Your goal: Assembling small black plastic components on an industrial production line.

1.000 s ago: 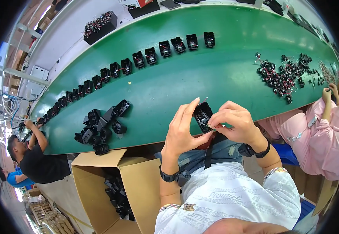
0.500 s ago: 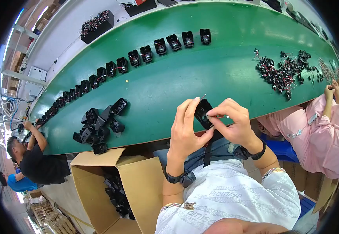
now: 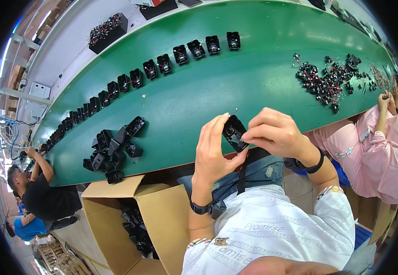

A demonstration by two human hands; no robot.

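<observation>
My left hand (image 3: 212, 151) grips a black plastic housing (image 3: 234, 132) between fingers and thumb, above the table's near edge. Its open side faces up, and small parts show inside. A thin red wire (image 3: 234, 111) sticks out past its top end. My right hand (image 3: 274, 133) is pinched closed at the housing's right side, its fingertips at the cavity. Whatever those fingertips hold is too small or hidden to name. To the left lies a loose pile of black housings (image 3: 115, 143).
A long row of black housings (image 3: 180, 55) curves along the green table (image 3: 185, 101). Small wired parts (image 3: 322, 82) are heaped at right. An open cardboard box (image 3: 162, 220) of black pieces stands below the edge. Co-workers sit at right (image 3: 368, 156) and left (image 3: 48, 197).
The housing's open side now shows more plainly. My right fingers have shifted slightly at its right side, the hand a little more turned. The whole view has moved slightly.
</observation>
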